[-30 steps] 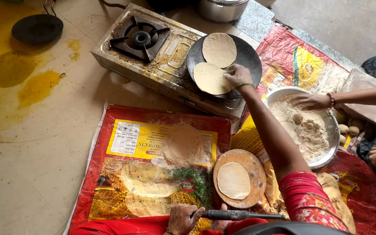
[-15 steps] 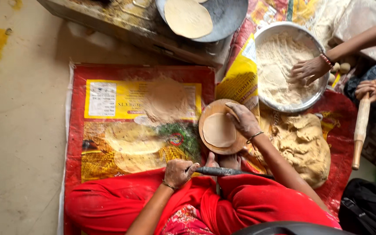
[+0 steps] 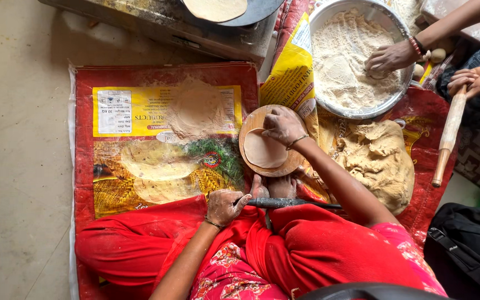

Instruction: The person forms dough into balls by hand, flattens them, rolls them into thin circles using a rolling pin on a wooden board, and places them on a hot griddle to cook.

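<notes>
A big red and yellow sack (image 3: 140, 111) lay flat on the floor, and the round wooden board (image 3: 249, 125) sat at its right edge. Past the board on the right side was a big lump of dough (image 3: 381, 161). Up and to the right of the board stood a metal bowl (image 3: 362, 111) of flour, where another person's hand (image 3: 390, 55) pressed in. A thin flat dough circle (image 3: 265, 150) lay on the board. The right hand (image 3: 281, 125) rested on the circle's top edge, fingers bent and pinching it. Just below the board, the left hand (image 3: 223, 205) was clenched around a dark rolling pin (image 3: 290, 203).
</notes>
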